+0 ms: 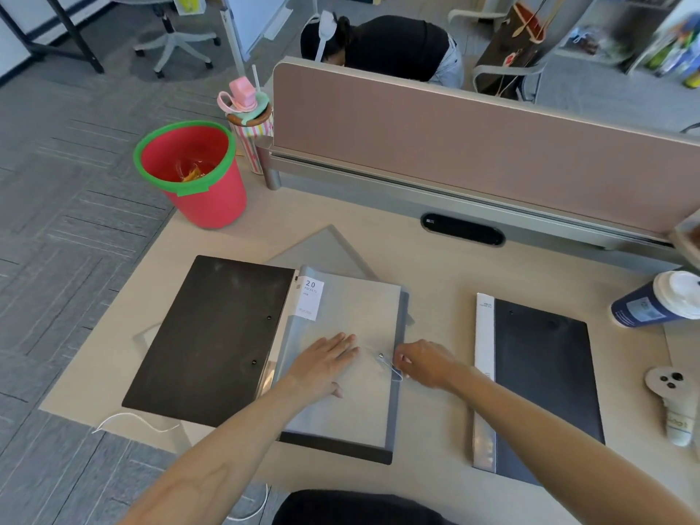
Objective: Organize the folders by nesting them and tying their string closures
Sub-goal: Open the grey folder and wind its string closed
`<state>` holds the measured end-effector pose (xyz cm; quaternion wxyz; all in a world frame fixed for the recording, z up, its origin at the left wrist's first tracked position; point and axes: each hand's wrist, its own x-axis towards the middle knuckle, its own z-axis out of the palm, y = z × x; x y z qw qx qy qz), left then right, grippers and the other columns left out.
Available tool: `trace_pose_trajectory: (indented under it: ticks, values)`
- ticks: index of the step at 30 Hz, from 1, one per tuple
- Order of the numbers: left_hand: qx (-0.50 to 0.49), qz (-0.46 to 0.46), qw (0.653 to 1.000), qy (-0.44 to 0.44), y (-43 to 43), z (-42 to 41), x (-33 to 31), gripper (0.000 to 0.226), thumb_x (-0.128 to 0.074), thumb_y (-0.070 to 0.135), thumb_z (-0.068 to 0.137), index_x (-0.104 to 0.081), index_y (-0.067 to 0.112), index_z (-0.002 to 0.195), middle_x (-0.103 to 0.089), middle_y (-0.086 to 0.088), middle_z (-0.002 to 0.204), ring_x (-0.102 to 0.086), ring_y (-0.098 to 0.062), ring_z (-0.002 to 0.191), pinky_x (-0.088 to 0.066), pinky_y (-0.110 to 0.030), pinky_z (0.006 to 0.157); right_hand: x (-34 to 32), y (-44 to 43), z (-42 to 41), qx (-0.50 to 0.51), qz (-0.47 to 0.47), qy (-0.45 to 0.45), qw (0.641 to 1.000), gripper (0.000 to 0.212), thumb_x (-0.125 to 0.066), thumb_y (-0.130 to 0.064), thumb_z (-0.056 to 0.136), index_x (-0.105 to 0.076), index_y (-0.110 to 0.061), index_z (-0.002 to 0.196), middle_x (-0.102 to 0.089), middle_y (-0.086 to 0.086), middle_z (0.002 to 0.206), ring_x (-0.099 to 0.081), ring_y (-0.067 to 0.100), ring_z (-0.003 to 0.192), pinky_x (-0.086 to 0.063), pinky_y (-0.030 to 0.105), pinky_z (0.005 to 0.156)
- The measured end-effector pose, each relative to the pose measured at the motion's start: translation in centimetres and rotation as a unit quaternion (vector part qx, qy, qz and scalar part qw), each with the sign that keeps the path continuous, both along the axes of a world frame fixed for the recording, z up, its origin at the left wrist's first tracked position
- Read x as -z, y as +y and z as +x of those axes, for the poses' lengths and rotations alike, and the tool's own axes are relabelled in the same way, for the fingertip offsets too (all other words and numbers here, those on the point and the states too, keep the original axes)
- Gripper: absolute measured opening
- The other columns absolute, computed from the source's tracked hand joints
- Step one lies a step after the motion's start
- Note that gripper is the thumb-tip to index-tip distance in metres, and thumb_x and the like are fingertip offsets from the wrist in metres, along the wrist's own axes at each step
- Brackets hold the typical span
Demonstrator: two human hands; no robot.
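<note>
The grey translucent folder lies flat on the worktop, apparently nested on an opened black folder. That folder's cover is spread to the grey folder's left, and a dark strip shows under its near edge. The left hand is laid on the grey folder's front with fingers straight and together, pressing it down. The right hand is held at the grey folder's right edge, fingers curled and pinched on the string closure beside its small button.

The folder is judged light, thin, flexible and slick, so it is likely to slide unless pinned flat. The string is judged fine and limp, best taken near its free end between fingertips and kept taut while wound. A second black folder lies well apart to the grey folder's right.
</note>
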<state>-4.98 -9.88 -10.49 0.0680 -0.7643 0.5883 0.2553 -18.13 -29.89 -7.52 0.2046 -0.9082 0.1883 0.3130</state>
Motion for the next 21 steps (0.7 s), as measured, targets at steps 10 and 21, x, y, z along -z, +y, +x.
trace_pose_trajectory:
  ticks: [10,21]
  values:
    - [-0.009,-0.005,1.000,0.001,0.1,-0.2,0.0,0.083,-0.059,0.033,0.093,-0.005,0.018,0.155,0.007,-0.004,0.164,0.007,-0.022,0.151,-0.001,-0.037,0.121,0.1,3.2,0.8,-0.061,-0.004,-0.012,0.998,0.029,-0.042,-0.033,0.098,-0.056,-0.012,0.111,-0.066,0.014,0.112,-0.063,0.033,0.099,-0.050,0.039,0.083]
    - [-0.012,-0.014,1.000,0.012,0.4,0.1,0.0,0.083,-0.059,0.035,0.093,-0.007,0.019,0.155,0.006,-0.002,0.165,0.005,-0.021,0.151,-0.001,-0.037,0.121,0.7,3.8,3.6,-0.026,-0.019,-0.007,0.999,0.032,-0.035,-0.028,0.099,-0.056,-0.008,0.112,-0.067,0.016,0.112,-0.064,0.035,0.099,-0.052,0.042,0.084]
